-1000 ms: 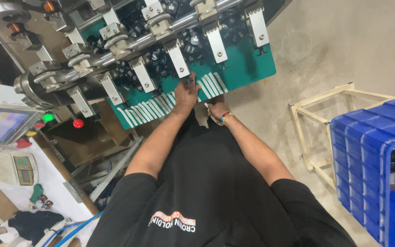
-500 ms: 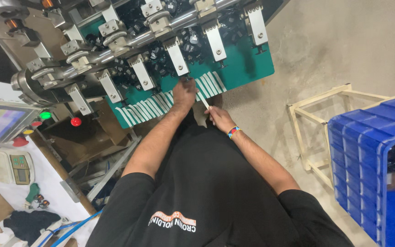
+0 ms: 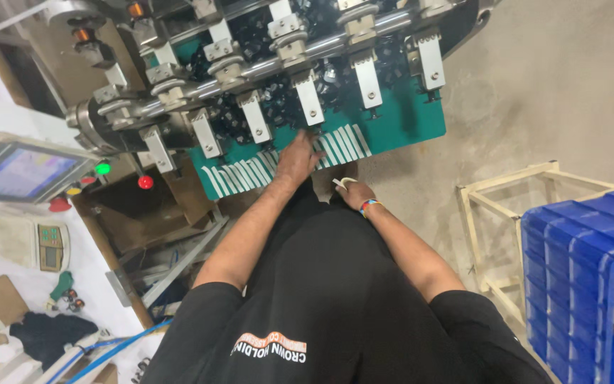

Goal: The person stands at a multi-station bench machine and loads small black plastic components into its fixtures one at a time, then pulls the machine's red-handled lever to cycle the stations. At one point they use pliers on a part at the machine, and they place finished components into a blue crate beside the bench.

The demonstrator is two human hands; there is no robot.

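Your left hand (image 3: 298, 158) lies flat, fingers spread, on the row of thin white strips (image 3: 282, 165) that fan along the near edge of the smooth green plate (image 3: 399, 121). The strips are narrow, straight and matte, set side by side like comb teeth, and your palm covers the middle of the row.

Your right hand (image 3: 352, 192) sits lower, just off the plate's edge, close to your body, curled around a small white strip (image 3: 340, 183); a striped woven wristband (image 3: 368, 207) circles that wrist. How tightly the fingers close is not clear.

Above the strips, flat brushed-metal arms (image 3: 308, 97) hang from a round polished steel shaft (image 3: 264, 67), each fixed by a blocky clamp. Small glossy black parts (image 3: 278, 92) are heaped behind them on the green surface.

To your left stand a tilted touchscreen panel (image 3: 19, 171) and round green and red indicator lamps (image 3: 122, 176). To your right, ribbed blue plastic crates (image 3: 584, 263) sit by a pale square-tube frame (image 3: 506, 206) on rough grey concrete.
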